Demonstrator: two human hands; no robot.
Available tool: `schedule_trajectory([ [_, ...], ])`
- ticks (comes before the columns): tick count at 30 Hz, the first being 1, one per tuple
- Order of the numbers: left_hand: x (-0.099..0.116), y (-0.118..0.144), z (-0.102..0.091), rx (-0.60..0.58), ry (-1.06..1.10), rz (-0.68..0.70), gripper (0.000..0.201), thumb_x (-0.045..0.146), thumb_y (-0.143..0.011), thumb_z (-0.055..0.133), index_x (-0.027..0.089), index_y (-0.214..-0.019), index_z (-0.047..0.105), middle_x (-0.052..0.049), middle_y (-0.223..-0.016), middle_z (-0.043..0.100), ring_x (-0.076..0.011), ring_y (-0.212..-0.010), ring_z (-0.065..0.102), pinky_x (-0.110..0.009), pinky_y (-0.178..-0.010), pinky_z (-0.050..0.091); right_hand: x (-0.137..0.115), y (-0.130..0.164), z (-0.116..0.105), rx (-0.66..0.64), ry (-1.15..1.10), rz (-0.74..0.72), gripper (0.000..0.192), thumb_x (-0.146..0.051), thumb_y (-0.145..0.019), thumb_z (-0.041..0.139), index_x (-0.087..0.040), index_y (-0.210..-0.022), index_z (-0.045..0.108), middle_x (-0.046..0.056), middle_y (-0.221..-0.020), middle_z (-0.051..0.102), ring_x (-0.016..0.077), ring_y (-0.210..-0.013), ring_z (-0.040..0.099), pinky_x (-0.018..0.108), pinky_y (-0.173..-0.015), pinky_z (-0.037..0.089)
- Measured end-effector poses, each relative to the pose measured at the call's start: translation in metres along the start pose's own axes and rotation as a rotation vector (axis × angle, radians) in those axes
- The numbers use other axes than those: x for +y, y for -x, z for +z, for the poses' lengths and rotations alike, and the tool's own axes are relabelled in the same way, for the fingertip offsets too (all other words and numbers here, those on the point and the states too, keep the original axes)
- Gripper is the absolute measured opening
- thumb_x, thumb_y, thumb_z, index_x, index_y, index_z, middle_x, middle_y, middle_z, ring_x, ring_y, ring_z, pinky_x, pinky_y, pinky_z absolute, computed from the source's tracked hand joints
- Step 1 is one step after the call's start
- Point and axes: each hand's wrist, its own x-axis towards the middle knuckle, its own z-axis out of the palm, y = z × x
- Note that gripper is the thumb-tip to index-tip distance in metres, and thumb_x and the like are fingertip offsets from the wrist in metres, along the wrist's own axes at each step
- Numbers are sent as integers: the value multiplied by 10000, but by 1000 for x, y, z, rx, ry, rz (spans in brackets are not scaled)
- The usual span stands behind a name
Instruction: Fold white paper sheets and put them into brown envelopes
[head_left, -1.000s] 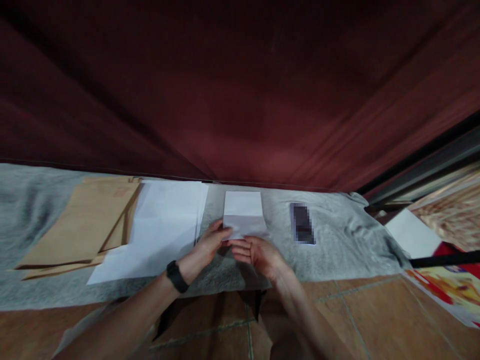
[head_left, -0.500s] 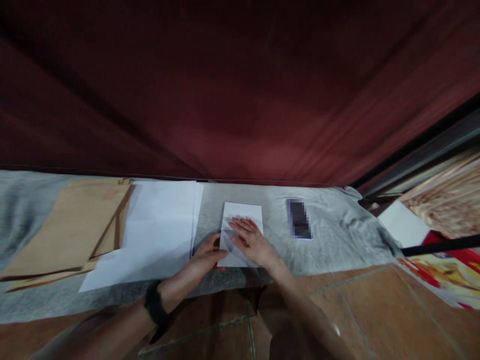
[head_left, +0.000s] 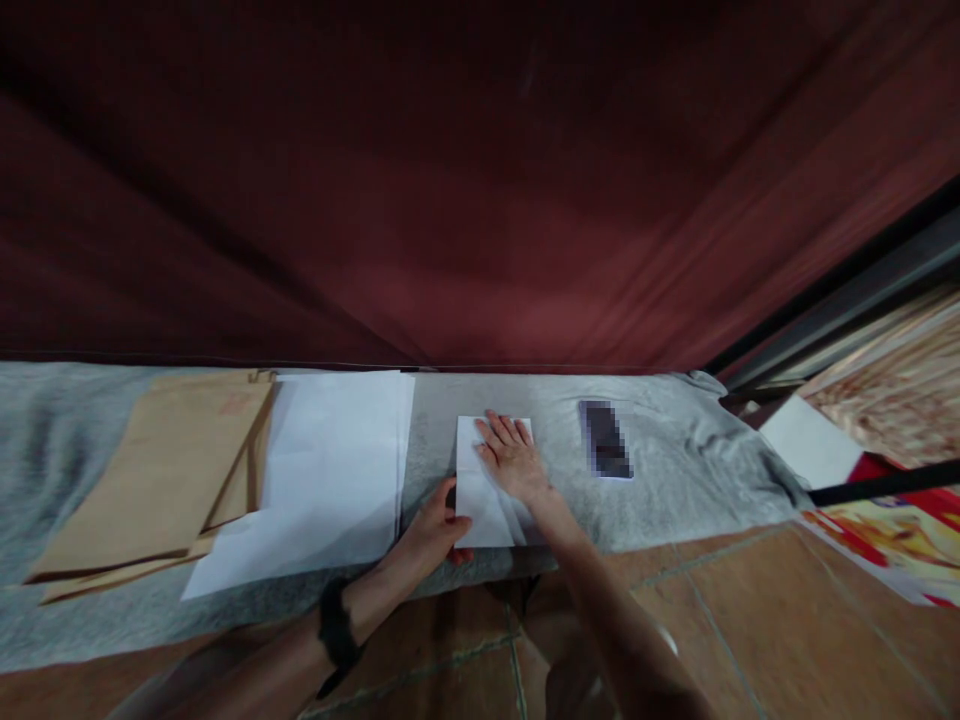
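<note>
A folded white sheet of paper (head_left: 484, 505) lies on the grey cloth (head_left: 675, 470). My right hand (head_left: 512, 455) rests flat on its far half, fingers spread and pointing away from me. My left hand (head_left: 435, 525) pinches the paper's near left corner between thumb and fingers. A black band circles my left wrist.
A stack of white sheets (head_left: 322, 470) lies left of the folded paper, and brown envelopes (head_left: 161, 470) lie further left. A dark phone (head_left: 605, 440) sits to the right. A dark red curtain (head_left: 480, 200) hangs behind. Tiled floor (head_left: 750, 620) is in front, with printed material (head_left: 892, 555) at right.
The paper was folded over and laid flat. My right hand slid from the near edge up onto its far half, while my left hand moved down to the near left corner.
</note>
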Motion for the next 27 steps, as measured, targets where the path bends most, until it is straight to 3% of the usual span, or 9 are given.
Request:
schedule_trajectory([
  [3,0,1,-1,-2,-33,2,912,274,-739,655,112,-1535,241,40,-617,656,-151,-418,596,-216,-399,417,4,-5,1,12,7,66,505,-399,-1070,403,-259,-1555,407,59,-1642,346,278,-1515,331,529,-1248,219],
  [7,4,4,-5,-26,16,27,1092,307,-748,679,190,-1622,34,52,-630,658,-160,-457,619,-219,-415,430,12,-4,-2,12,-64,73,482,-328,-1057,427,-224,-1526,457,80,-1621,390,260,-1507,348,513,-1251,235],
  [8,6,5,-6,-36,38,37,1056,323,-748,685,202,-1622,102,48,-644,661,-161,-479,630,-222,-430,443,16,-2,-4,23,-97,70,471,-286,-1048,425,-220,-1511,479,79,-1610,413,250,-1499,365,510,-1251,244],
  [10,12,7,-10,-43,78,59,850,362,-744,696,185,-1522,402,26,-685,667,-156,-534,649,-230,-476,472,27,3,-10,55,-190,58,478,-189,-1019,406,-224,-1481,521,71,-1577,467,219,-1467,419,486,-1243,288],
  [13,22,11,-18,9,135,98,501,404,-736,715,156,-1170,690,-13,-821,692,-143,-613,671,-235,-552,496,46,16,-22,78,-346,32,560,-66,-948,366,-231,-1443,570,68,-1521,539,171,-1404,501,410,-1206,382],
  [17,26,13,-23,72,202,93,456,420,-702,775,169,-1078,719,-26,-907,706,-162,-664,685,-266,-608,518,56,35,-36,-17,-410,-62,620,-14,-894,387,-255,-1429,589,59,-1503,558,178,-1408,497,433,-1216,371],
  [22,17,13,-24,49,345,86,496,428,-677,827,172,-1088,724,-67,-1027,734,-199,-813,706,-332,-783,567,44,51,-46,-187,-447,-201,503,-265,-941,629,-295,-1441,576,70,-1571,476,259,-1463,424,493,-1232,315],
  [25,13,13,-34,-136,339,39,574,415,-719,797,182,-1230,678,-96,-1091,740,-245,-898,725,-377,-843,570,43,53,-52,-255,-524,-196,370,-341,-976,603,-323,-1339,668,47,-1456,608,253,-1396,509,488,-1228,309],
  [27,14,10,-46,-312,174,29,642,398,-778,741,193,-1369,601,-103,-1052,751,-259,-884,728,-374,-794,574,47,53,-56,-285,-610,-172,317,-394,-985,592,-318,-1265,720,42,-1371,675,247,-1336,568,465,-1199,357],
])
